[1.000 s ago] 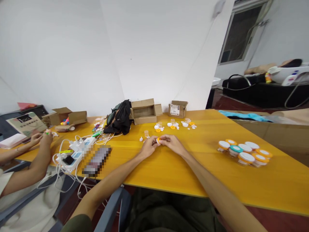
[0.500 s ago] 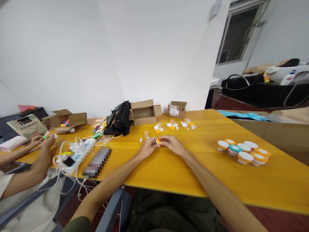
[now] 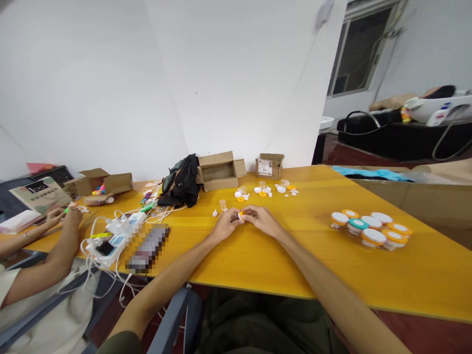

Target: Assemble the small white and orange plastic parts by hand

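Observation:
Between my fingertips is a small orange and white lid [image 3: 241, 215], held over the yellow table [image 3: 295, 270]. My left hand [image 3: 226, 224] grips it from the left, and my right hand [image 3: 259, 220] pinches it from the right. Just beyond the hands stands a clear small cup [image 3: 222, 204], with a white dotted piece [image 3: 215, 213] lying to its left. Farther back are loose orange rings [image 3: 262, 194], white discs [image 3: 282, 189] and small white parts in groups. The fingers partly hide the lid.
Several lidded jars [image 3: 373, 237] cluster at the right. Open cardboard boxes [image 3: 220, 172] and a black bag [image 3: 180, 182] stand along the wall. A power strip [image 3: 117, 242] with tangled cables and a blurred-out phone [image 3: 148, 248] lie left. Another person's hands [image 3: 70, 214] work at the far left.
My hands stay in almost the same place, still around the orange and white lid. The view has shifted very slightly.

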`<state>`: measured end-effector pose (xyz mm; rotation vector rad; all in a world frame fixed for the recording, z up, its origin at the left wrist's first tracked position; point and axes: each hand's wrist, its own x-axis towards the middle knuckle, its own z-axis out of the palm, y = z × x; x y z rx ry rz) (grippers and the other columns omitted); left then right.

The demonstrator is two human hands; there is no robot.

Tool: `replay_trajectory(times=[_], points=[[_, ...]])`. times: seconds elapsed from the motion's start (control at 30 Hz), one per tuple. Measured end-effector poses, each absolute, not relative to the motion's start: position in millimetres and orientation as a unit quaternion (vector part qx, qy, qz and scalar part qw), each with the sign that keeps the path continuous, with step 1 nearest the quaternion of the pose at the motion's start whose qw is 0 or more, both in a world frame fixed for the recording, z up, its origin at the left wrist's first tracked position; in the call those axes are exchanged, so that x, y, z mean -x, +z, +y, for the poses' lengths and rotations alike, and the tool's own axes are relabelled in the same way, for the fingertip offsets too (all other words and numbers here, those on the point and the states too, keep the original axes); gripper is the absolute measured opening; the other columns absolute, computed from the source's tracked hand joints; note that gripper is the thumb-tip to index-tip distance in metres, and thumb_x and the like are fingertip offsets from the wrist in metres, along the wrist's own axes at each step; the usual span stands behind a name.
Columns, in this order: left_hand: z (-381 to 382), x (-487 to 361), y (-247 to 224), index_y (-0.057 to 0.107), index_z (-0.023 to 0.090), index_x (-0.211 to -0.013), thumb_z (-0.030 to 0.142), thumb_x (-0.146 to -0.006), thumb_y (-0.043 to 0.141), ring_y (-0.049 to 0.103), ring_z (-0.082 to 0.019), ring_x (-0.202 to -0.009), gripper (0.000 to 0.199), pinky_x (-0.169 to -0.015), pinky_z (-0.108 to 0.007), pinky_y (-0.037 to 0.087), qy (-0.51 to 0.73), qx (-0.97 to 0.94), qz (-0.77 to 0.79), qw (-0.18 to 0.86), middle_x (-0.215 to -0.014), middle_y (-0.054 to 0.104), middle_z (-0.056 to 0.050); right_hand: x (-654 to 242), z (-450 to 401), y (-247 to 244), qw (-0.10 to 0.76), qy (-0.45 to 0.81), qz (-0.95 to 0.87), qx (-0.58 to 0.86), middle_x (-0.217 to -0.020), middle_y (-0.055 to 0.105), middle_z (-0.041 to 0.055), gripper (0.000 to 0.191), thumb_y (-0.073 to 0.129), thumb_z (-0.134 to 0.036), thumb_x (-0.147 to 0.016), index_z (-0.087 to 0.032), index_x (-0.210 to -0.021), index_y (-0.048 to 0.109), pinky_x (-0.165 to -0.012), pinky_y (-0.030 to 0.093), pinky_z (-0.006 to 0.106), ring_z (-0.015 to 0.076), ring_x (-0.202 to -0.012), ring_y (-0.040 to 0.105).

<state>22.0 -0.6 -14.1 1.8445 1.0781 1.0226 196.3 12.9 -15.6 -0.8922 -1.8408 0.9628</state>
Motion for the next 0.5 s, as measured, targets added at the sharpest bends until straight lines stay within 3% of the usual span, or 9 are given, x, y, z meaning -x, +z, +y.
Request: replay_trajectory(times=[0.5], points=[[2.9, -20.5, -17.9, 0.064, 0.017, -0.091, 0.025, -0.076, 0.072, 0.061, -0.015, -0.076, 0.019, -0.076, -0.028, 0.047, 0.407, -0.711, 0.410, 0.401, -0.080, 0.067, -0.001, -197.7, 14.2, -17.4, 0.430, 0.420, -0.731, 0.323, -0.091, 0.076, 0.0067, 0.022, 0.068, -0.037, -0.076, -0.019, -0.089, 0.071, -0.084, 0.056, 0.038, 0.0237, -0.087, 0.071]])
